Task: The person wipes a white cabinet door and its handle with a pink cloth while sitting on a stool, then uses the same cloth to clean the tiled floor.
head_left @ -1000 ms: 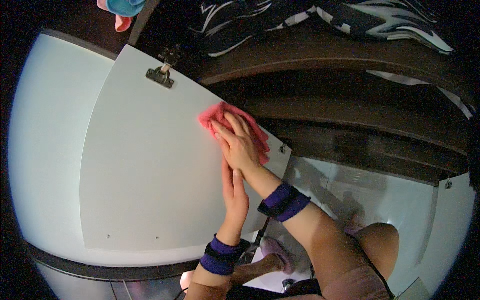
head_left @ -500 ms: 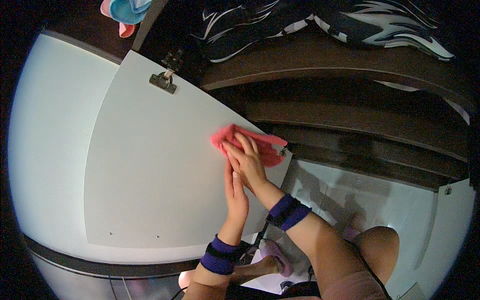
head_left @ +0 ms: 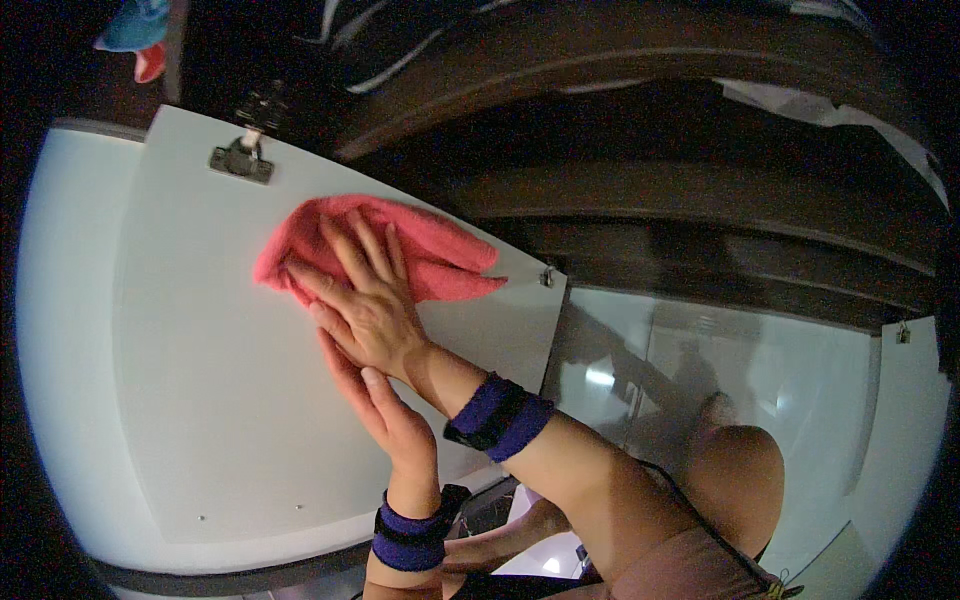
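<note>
Against the inner face of a white cabinet door [head_left: 240,390] lies a pink cleaning cloth [head_left: 445,245], partly bunched. My right hand [head_left: 375,305] presses flat on the cloth with its fingers spread, covering part of its lower side. Below it, my left hand [head_left: 390,405] reaches up along the door with stretched fingers, seen from the side. Its fingertips meet the thumb side of my right hand and are partly hidden there. Each wrist wears a dark blue band.
Metal hinges [head_left: 242,160] sit along the door's upper edge. Beyond that edge are dark brown shelves [head_left: 600,220], with a black and white shoe [head_left: 390,50] on top. Blue and red items [head_left: 140,30] show at the upper left. Another white door [head_left: 900,420] stands at right.
Both hands and the cloth have moved left along the door toward the upper hinge. The cloth is more spread out, and my right hand's fingers are wider apart. The view has shifted.
</note>
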A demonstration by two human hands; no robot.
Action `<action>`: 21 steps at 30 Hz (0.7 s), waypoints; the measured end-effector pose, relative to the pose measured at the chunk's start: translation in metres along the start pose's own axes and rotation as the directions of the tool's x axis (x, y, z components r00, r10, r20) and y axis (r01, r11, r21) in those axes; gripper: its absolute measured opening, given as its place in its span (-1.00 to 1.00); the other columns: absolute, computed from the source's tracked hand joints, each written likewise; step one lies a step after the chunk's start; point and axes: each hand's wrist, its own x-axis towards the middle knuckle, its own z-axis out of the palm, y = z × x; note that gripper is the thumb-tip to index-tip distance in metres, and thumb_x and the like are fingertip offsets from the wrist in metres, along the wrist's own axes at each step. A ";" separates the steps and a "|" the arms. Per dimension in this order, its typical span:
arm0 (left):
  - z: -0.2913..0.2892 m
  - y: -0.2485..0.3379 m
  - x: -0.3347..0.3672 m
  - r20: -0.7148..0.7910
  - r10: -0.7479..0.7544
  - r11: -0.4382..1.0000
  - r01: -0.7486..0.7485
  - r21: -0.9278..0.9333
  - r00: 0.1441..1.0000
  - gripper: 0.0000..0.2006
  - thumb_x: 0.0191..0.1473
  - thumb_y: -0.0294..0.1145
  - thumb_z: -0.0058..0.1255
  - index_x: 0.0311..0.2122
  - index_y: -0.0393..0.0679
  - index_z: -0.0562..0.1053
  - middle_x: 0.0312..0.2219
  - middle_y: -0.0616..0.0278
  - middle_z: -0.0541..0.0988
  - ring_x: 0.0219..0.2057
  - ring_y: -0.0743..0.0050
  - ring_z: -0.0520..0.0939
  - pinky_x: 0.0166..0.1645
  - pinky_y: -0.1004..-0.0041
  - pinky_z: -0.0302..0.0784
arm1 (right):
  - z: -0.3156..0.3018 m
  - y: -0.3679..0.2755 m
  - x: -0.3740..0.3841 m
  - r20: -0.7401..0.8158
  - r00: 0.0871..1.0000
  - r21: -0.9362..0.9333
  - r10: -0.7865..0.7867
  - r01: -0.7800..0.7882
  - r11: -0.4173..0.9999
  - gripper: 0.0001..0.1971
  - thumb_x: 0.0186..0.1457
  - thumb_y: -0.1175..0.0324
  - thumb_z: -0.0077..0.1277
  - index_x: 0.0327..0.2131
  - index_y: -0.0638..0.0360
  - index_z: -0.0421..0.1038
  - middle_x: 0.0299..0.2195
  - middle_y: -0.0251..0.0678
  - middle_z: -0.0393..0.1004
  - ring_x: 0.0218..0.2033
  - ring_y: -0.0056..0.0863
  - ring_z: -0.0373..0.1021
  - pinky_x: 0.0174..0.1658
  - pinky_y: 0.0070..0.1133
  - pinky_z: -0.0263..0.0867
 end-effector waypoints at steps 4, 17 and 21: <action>0.021 -0.021 -0.017 0.210 -0.097 0.990 0.073 0.118 0.973 -0.51 0.15 -0.39 -0.34 0.18 -0.29 -0.01 0.18 0.00 0.03 0.20 0.20 0.04 0.22 0.33 -0.10 | -0.009 0.050 -0.033 -0.029 0.975 -0.002 0.219 -0.219 0.976 -0.52 0.06 0.16 -0.19 0.10 -0.19 0.14 0.20 -0.06 -0.14 0.20 0.07 -0.24 0.18 -0.06 -0.32; 0.065 -0.082 -0.071 0.440 -0.554 0.814 0.571 0.107 0.707 -0.55 0.13 -0.39 -0.20 0.12 -0.27 0.13 0.11 0.02 0.18 0.12 0.23 0.21 0.16 0.37 0.12 | -0.046 0.139 -0.137 0.000 0.732 0.085 0.681 -0.678 0.730 -0.46 0.20 0.13 -0.41 0.21 0.08 -0.15 0.23 -0.09 -0.25 0.25 -0.16 -0.30 0.24 -0.39 -0.35; 0.061 -0.084 -0.086 0.393 -0.516 0.839 0.541 0.055 0.761 -0.56 0.10 -0.44 -0.17 0.11 -0.24 0.17 0.09 0.05 0.22 0.11 0.23 0.22 0.14 0.38 0.15 | -0.052 0.144 -0.154 -0.062 0.765 0.010 0.641 -0.642 0.767 -0.51 0.18 0.32 -0.33 0.17 0.15 -0.06 0.21 -0.11 -0.12 0.24 -0.19 -0.19 0.24 -0.44 -0.29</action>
